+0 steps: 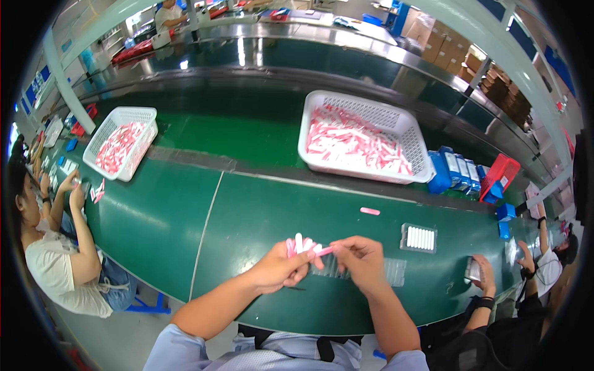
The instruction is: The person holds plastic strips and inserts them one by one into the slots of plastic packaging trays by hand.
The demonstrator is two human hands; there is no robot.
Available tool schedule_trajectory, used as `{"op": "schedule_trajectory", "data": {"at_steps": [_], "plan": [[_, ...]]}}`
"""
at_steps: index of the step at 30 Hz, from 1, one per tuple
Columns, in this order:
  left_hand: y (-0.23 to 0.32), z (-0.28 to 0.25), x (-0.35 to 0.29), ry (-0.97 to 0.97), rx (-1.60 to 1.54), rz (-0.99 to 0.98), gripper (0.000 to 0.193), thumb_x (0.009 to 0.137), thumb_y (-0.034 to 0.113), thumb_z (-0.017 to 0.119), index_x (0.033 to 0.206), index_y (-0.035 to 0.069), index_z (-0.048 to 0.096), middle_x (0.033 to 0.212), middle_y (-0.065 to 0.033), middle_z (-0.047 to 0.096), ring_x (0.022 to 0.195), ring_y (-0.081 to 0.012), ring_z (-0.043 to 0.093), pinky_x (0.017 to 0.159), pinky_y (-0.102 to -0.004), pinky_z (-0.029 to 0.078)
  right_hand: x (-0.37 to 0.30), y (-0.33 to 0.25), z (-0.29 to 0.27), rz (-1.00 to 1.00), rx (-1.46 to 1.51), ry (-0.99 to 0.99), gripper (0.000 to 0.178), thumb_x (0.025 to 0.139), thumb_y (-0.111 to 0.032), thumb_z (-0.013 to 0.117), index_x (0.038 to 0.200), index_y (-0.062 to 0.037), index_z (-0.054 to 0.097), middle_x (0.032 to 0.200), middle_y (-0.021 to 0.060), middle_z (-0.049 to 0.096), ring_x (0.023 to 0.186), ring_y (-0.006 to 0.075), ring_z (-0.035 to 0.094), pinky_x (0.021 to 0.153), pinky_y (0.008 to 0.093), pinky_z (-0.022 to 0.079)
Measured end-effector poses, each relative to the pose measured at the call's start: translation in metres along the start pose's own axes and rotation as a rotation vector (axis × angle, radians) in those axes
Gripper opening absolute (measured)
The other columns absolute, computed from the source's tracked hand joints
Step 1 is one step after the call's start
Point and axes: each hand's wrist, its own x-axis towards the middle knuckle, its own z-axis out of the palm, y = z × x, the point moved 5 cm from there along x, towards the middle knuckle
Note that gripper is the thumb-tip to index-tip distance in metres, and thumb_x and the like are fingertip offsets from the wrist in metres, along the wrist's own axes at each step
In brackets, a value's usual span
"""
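Several small pink-and-white plastic sticks [299,242] fan out from my left hand [277,268], closed around them near the front of the table. At their right side, my right hand [361,258] pinches the end of one pink stick [325,251]. A transparent ribbed plastic tray [393,272] lies under and beside my right hand, partly hidden by it. Farther right rests a similar tray [421,238] with a row of white sticks in it. One loose pink stick [370,211] lies on the green table beyond my hands.
A white basket [365,174] heaped with pink-and-white sticks stands ahead, another basket [150,114] far left. Blue packs [455,170] and a red bin [500,176] sit at right. A co-worker [62,260] works at left; another person's hand [486,275] holds a tray at right.
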Motion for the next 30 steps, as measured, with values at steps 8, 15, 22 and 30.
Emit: {"op": "schedule_trajectory", "data": {"at_steps": [8,15,22,30], "plan": [[0.078,-0.018,-0.038,0.118,-0.088,0.253,0.021,0.105,0.020,0.054,0.115,0.002,0.058,0.080,0.0005,0.053,0.053,-0.0022,0.037,0.044,-0.0178,0.027,-0.002,-0.013,-0.006,-0.121,-0.017,0.026,0.010,0.094,-0.001,0.067,0.099,0.0071,0.069,0.078,0.0115,0.069,0.065,0.0142,0.065,0.061,0.0255,0.053],[0.089,-0.051,-0.106,0.142,-0.176,0.269,0.015,0.104,0.018,0.051,0.109,0.006,0.057,0.075,0.0044,0.044,0.055,-0.0020,0.032,0.044,-0.0189,0.020,-0.011,-0.014,0.010,-0.104,-0.079,-0.062,0.010,0.091,0.001,0.069,0.099,0.0060,0.069,0.080,0.0124,0.071,0.067,0.0146,0.067,0.064,0.0258,0.055],[0.013,-0.043,-0.094,0.137,-0.282,-0.026,0.016,0.102,0.017,0.053,0.112,0.006,0.056,0.075,0.0049,0.044,0.056,-0.0007,0.033,0.043,-0.0179,0.019,-0.023,-0.059,0.017,-0.357,-0.492,-0.126,0.002,0.085,0.005,0.072,0.086,0.0043,0.072,0.075,0.0110,0.072,0.065,0.0111,0.066,0.063,0.0211,0.051],[-0.001,-0.022,-0.083,0.164,-0.116,0.061,0.022,0.102,0.013,0.054,0.118,-0.001,0.058,0.083,-0.0048,0.060,0.057,-0.0058,0.047,0.043,-0.0194,0.029,-0.006,-0.037,0.010,-0.433,-0.807,-0.027,0.009,0.089,-0.004,0.073,0.088,0.0044,0.071,0.073,0.0102,0.072,0.062,0.0118,0.067,0.058,0.0237,0.053]]}}
